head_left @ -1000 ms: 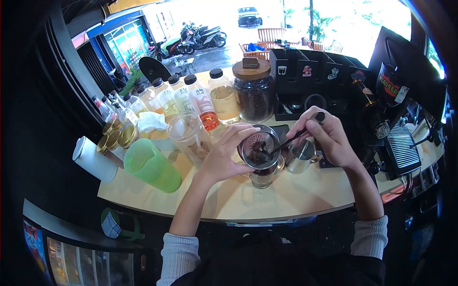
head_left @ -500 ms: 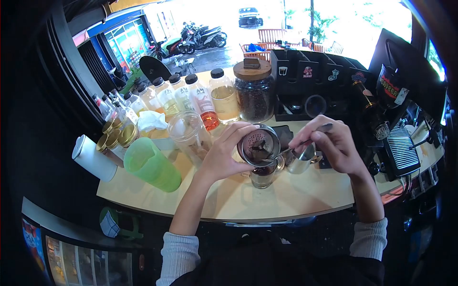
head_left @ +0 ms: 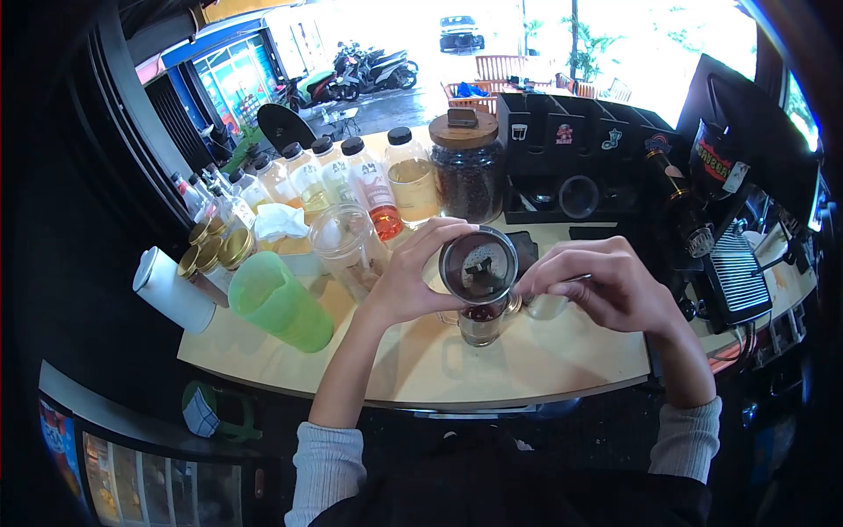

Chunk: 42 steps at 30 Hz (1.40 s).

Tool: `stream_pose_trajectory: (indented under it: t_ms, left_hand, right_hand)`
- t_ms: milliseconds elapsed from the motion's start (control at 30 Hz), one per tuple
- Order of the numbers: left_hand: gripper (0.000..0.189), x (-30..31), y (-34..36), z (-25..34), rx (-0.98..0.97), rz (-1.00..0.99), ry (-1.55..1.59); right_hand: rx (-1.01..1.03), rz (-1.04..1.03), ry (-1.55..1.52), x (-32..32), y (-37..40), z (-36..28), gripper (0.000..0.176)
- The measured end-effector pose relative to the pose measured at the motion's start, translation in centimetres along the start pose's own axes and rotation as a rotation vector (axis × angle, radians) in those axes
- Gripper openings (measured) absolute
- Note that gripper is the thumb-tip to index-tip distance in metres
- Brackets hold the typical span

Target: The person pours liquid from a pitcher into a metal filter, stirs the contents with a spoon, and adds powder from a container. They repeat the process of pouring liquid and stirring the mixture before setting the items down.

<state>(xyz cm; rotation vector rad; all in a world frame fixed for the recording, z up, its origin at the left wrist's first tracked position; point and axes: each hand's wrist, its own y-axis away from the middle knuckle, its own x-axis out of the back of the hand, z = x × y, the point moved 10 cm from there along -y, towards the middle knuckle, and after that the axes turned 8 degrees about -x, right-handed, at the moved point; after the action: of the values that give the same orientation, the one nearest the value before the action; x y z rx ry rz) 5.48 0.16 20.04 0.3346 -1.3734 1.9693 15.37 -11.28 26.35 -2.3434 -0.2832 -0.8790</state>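
Observation:
My left hand grips a round metal filter cup with small holes in its bottom, tilted so its inside faces me. A dark patch of residue lies in it. Directly beneath stands a glass mug with dark contents, partly covered by the filter. At the filter's right side, my right hand pinches a thin metal spoon; its bowl end is mostly hidden by my fingers. Behind the right hand, a clear glass vessel is partly covered.
Left of my hands stand a green tumbler, a clear plastic pitcher and a white canister. Capped bottles and a jar of dark beans line the back. A black organizer and an espresso machine are at right.
My right hand has moved lower, and the spoon has come out of the filter cup's inside to its right edge. The filter cup has tipped slightly; my left hand keeps holding it.

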Motion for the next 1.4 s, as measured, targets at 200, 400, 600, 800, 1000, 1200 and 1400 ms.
stream_pose_trajectory:
  t_ms: [200,400,600,800,1000,1200,1400]
  left_hand:
    - [0.077,0.0,-0.2,0.8,-0.031,-0.016,-0.050]
    - [0.078,-0.2,0.0,1.1,-0.024,-0.021,-0.080]
    - [0.077,-0.2,0.1,1.6,-0.045,0.008,-0.113]
    - [0.077,-0.4,0.3,1.3,-0.032,-0.026,-0.135]
    - [0.078,-0.7,0.3,1.3,-0.030,-0.046,-0.153]
    - [0.078,-0.5,0.3,1.3,-0.028,-0.051,-0.186]
    - [0.079,-0.7,0.1,1.8,-0.019,-0.081,-0.157]
  right_hand:
    - [0.000,0.039,-0.007,0.6,-0.2,-0.2,0.011]
    - [-0.047,0.051,-0.029,0.9,-0.3,0.3,0.011]
    - [-0.105,0.161,-0.198,0.7,-0.1,2.0,0.017]
    - [-0.297,0.232,-0.284,1.6,0.2,4.7,0.022]
    - [-0.293,0.229,-0.305,1.8,-0.3,5.0,0.021]
    - [-0.327,0.144,-0.264,1.4,-0.7,4.6,0.020]
    - [-0.262,0.098,-0.298,1.1,-1.2,4.5,0.021]
